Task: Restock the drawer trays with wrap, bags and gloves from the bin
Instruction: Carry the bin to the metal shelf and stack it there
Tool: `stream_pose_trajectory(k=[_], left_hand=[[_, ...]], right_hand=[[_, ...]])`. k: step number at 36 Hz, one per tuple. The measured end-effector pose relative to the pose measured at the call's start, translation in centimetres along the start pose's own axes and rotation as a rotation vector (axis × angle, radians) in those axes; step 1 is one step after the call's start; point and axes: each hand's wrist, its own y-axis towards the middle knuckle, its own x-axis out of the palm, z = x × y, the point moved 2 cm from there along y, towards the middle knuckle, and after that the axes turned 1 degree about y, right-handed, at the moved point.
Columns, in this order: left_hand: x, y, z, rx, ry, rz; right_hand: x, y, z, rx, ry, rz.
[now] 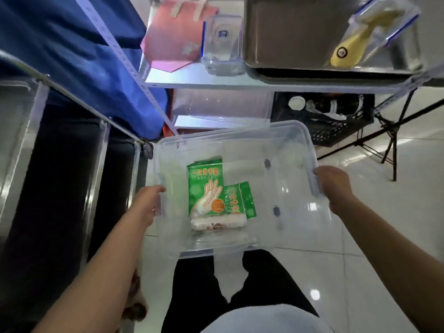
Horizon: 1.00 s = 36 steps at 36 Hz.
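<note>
I hold a clear plastic bin [283, 145] in front of me, above my legs and the tiled floor. My left hand [146, 203] grips its left rim and my right hand [334, 186] grips its right rim. Inside lie a green packet of disposable gloves [205, 188], a second green packet [239, 200] partly under it to the right, and a white roll of wrap or bags [218, 223] along their near edge.
A metal shelf [216, 80] ahead carries a steel tray [300, 39], a clear lidded box [222, 42] and a pink bag [173, 37]. A blue cloth [72, 44] and a steel-framed unit [26, 145] stand on the left. A black crate [331, 121] and folding table legs sit right.
</note>
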Motion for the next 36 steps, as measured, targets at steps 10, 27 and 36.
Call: stream_pose_trajectory(k=[10,27,36], left_hand=[[3.9,16.0,3.3,0.043,0.249,-0.105],[13.2,39.1,-3.8,0.283,0.492,0.012],[16.1,47.7,-6.0,0.326,0.47,-0.038]], right_hand=[[7.4,4.9,4.9,0.121,-0.05,0.123],[22.8,24.4,20.7,0.073,-0.028,0.117],[27.8,31.6,25.1,-0.049,-0.232,0.186]])
